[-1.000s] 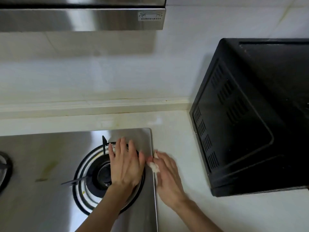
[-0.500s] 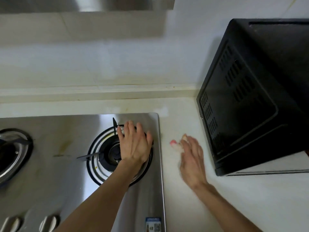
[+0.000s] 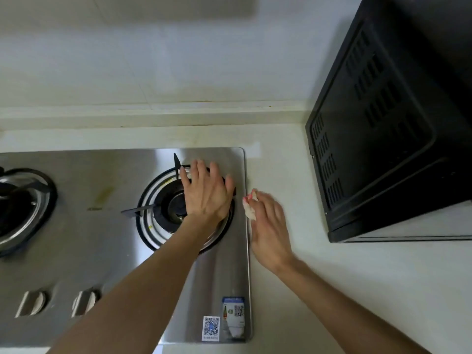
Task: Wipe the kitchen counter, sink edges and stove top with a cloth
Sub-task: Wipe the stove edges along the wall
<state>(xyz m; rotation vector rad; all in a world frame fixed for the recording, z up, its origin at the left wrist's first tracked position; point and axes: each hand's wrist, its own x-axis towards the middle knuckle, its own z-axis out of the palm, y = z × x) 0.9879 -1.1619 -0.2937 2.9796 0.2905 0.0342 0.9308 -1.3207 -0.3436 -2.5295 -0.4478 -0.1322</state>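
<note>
Wiping is judged midway: a small cloth [image 3: 249, 209] is pressed by the closed right hand [image 3: 268, 226] along the stove top's [image 3: 102, 180] right edge; the left hand [image 3: 207, 192] is spread empty over the burner [image 3: 163, 213]; the worktop [image 3: 357, 290] remains.

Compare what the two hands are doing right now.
The left hand lies flat and open on the right burner; the right hand is curled on a small cloth. The left hand rests on the stove top; the right hand is on the counter beside its edge. Both are bare and face down.
</note>
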